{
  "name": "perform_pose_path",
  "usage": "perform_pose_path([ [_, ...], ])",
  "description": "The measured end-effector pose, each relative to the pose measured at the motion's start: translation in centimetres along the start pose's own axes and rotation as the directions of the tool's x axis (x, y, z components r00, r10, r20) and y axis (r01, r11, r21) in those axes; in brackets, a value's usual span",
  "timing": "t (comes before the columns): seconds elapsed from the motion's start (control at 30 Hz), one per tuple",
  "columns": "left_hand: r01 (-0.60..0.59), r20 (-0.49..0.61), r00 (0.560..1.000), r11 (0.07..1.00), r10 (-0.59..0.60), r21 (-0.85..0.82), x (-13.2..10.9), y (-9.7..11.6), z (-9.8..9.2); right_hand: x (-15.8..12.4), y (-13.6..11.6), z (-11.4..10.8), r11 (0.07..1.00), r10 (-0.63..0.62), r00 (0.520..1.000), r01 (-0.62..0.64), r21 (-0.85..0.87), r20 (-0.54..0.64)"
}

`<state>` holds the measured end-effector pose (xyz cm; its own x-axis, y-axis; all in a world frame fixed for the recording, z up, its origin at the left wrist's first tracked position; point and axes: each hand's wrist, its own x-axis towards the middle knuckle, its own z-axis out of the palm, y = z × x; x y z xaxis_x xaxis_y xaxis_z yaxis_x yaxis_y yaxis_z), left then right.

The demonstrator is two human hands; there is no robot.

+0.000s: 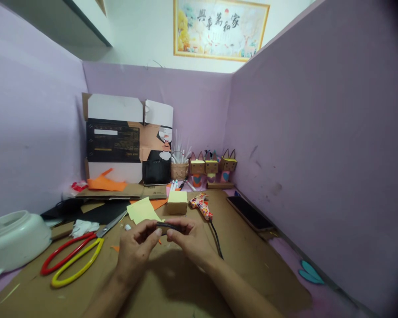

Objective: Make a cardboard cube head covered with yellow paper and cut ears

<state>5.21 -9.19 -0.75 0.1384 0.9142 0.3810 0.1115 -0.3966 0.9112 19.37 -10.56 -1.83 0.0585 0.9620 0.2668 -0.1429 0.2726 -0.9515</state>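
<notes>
Both hands meet above the middle of the table. A thin dark strip (168, 226), slightly bent, spans between them; its exact kind is hard to make out. The fingers and thumb of my left hand (141, 240) close on its left end. My right hand (190, 238) pinches the other end, thumb in front and fingers behind. Just beyond the hands lie a small cardboard box (177, 206) with a yellow top and some pale yellow paper (144, 210). A flower-patterned glue gun (201, 206) rests past my right hand, its black cord passing behind my right forearm.
Large scissors (76, 254) with red and yellow handles lie left, near a white pot (18, 238). A phone (250, 213) lies along the right wall. Cardboard cat figures (211, 167), a basket of white sticks (179, 170) and an unfolded box (114, 141) stand behind.
</notes>
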Motion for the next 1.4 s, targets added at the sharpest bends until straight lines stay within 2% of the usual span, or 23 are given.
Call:
perform_pose_path([
  [0.2,-0.118,0.094,0.990,0.977,0.102,0.181,-0.2,0.7,-0.1,-0.2,-0.8,0.1,0.998,-0.002,0.999,0.004,-0.069,0.036],
  [0.33,-0.160,0.096,0.986,0.951,0.139,0.263,-0.2,0.9,0.3,0.1,-0.5,0.1,0.995,0.073,0.997,-0.071,-0.072,0.025],
  [0.5,-0.044,0.046,0.998,0.968,0.033,0.246,0.1,0.3,0.9,0.4,-0.2,0.0,0.985,0.171,0.985,-0.171,-0.034,-0.004],
  [0.6,0.069,0.019,0.997,0.985,-0.073,0.159,0.2,0.2,1.0,0.5,-0.1,0.0,0.979,0.199,0.980,-0.200,-0.029,-0.026],
  [0.7,0.129,0.035,0.991,0.990,-0.132,0.062,0.4,0.3,1.1,0.6,0.2,-0.2,0.969,0.246,0.969,-0.245,0.032,-0.029],
  [0.83,0.259,0.084,0.964,0.963,-0.253,-0.075,0.9,0.0,1.2,0.7,0.5,-0.6,0.895,0.393,0.916,-0.401,0.195,0.081],
  [0.97,0.402,0.162,0.912,0.898,-0.376,-0.181,1.5,-1.0,1.2,0.7,0.3,-1.1,0.831,0.498,0.848,-0.527,0.180,0.183],
  [1.13,0.413,0.150,0.909,0.890,-0.390,-0.191,1.4,-1.4,1.3,0.6,0.4,-1.1,0.823,0.521,0.833,-0.548,0.150,0.183],
  [1.3,0.375,0.147,0.922,0.919,-0.357,-0.119,1.1,-0.3,1.6,0.6,0.8,-0.8,0.846,0.508,0.856,-0.517,0.132,0.100],
  [1.4,0.303,0.134,0.945,0.953,-0.299,-0.014,1.6,0.5,-0.3,0.7,0.7,-0.8,0.864,0.483,0.874,-0.485,0.137,0.048],
])
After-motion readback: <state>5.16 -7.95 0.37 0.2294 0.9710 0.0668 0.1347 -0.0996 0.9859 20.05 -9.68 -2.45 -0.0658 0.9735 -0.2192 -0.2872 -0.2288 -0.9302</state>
